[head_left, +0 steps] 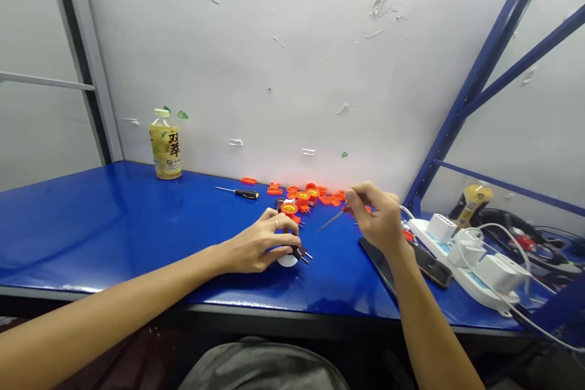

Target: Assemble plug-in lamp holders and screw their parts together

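Note:
My left hand [269, 241] rests low over the blue table, fingers curled round a black two-pin plug [300, 252] whose metal prongs point right. Beneath those fingers a white rounded part [287, 261] shows; whether it is joined to the plug is hidden. Raised to the right, my right hand [375, 213] pinches a thin screwdriver [333, 219] by its red handle, the tip angled down and left. Just beyond my left hand sits an orange lamp socket [289, 209] with a yellowish metal inside. More orange sockets [303, 197] with pins lie behind it.
Orange plastic pieces [333, 198] are strewn along the wall. A black-and-yellow screwdriver [245, 194] lies left of them, and a drink bottle [166, 149] stands farther left. At right are a dark phone [377, 263], another phone [429, 265] and a white power strip [489, 300] with chargers and cables.

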{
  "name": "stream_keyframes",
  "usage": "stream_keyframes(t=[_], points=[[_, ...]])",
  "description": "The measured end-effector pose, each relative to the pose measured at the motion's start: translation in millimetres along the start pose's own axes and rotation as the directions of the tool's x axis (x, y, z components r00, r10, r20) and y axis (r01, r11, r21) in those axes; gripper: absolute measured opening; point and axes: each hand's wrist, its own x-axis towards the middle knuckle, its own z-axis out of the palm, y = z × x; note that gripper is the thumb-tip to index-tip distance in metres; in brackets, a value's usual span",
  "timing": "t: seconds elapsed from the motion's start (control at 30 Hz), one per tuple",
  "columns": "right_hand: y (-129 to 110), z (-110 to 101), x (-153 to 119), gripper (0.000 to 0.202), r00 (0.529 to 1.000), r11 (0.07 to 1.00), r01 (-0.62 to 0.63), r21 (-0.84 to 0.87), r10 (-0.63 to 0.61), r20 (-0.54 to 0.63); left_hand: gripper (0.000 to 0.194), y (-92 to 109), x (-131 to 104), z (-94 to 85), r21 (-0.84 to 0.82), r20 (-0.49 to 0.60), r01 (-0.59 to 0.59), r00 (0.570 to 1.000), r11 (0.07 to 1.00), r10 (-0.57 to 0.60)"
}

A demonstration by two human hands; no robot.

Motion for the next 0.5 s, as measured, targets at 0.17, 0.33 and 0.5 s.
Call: stream_keyframes(t=[0.17,0.33,0.5], points=[[15.3,-71.0,2.6,0.021,0.959,0.962,-0.272,0.028,0.273,-0.075,0.023,-4.5,0.2,3.2,-0.006,-0.026,-0.008,1.0,1.0,0.008],[39.0,-116.9,-33.7,0.025,0.902,0.92,-0.215,-0.327,0.316,0.296,0.023,-7.8,0.8,4.1,0.001,-0.024,-0.024,0.999,1.0,0.024],[52.3,-114.1,-91.3,0.015,0.842,0.942,0.092,-0.322,0.099,0.53,0.023,-8.8,1.0,4.0,0.002,-0.038,-0.014,0.999,1.0,0.014]])
